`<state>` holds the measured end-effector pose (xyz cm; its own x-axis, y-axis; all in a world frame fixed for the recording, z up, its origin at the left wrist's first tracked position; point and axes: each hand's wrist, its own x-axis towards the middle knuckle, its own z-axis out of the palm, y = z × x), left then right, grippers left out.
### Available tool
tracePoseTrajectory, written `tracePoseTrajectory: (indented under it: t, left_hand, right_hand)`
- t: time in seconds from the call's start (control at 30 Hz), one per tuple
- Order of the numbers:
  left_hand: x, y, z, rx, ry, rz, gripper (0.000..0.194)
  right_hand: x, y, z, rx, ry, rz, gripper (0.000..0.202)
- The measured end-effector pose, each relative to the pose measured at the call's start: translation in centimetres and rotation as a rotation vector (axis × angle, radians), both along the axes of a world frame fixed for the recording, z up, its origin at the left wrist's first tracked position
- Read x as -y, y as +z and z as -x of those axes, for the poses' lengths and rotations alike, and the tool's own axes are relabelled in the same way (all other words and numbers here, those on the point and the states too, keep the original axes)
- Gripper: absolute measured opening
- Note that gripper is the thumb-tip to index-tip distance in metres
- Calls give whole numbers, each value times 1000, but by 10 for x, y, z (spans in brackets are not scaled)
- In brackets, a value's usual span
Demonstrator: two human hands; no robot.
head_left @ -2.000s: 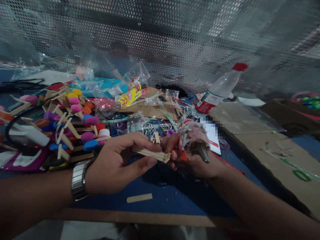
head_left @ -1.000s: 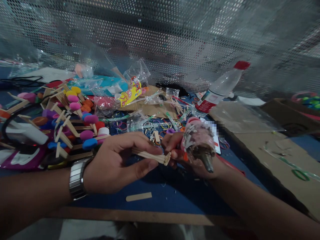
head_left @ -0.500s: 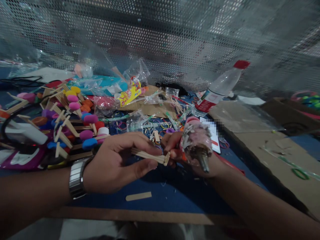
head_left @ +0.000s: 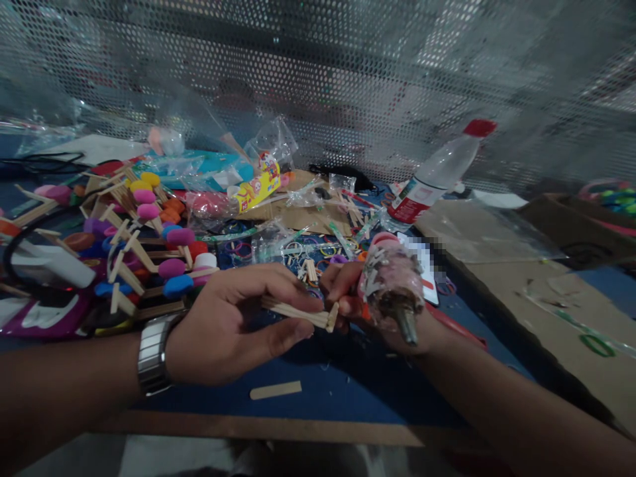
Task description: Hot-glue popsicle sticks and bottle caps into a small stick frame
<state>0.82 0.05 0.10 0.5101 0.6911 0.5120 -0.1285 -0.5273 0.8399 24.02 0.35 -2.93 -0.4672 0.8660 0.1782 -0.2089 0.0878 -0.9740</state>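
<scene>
My left hand [head_left: 233, 324], with a metal-banded watch at the wrist, pinches a small bundle of wooden craft sticks [head_left: 291, 313] between thumb and fingers. A short stick piece [head_left: 332, 317] sits crosswise at the bundle's right end. My right hand [head_left: 348, 288] is closed around a hot glue gun [head_left: 392, 281], whose pinkish front is wrapped in worn, glue-crusted covering. Its metal nozzle [head_left: 407, 326] points down toward me. The right fingertips are close to the crosswise piece; whether they touch it I cannot tell. One loose craft stick [head_left: 275, 390] lies below the hands.
Stick assemblies with coloured foam-like pieces [head_left: 171, 267] pile up at left. Behind stand a yellow wrapper [head_left: 258, 189] and a tilted plastic bottle [head_left: 422, 182]. A phone [head_left: 427, 281] lies beyond the glue gun; cardboard [head_left: 561, 331] is at right. Perforated metal [head_left: 318, 79] closes off the back.
Almost everything stays put. The glue gun's front has shifted very slightly, while the left hand keeps the stick bundle in the same place.
</scene>
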Motion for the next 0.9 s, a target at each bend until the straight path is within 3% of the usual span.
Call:
tracePoseTrajectory:
  t: [0.9]
  left_hand:
    - [-1,0,1,-21,-9,-46,11]
  right_hand:
    - [0,0,1,43,-61,-66,18]
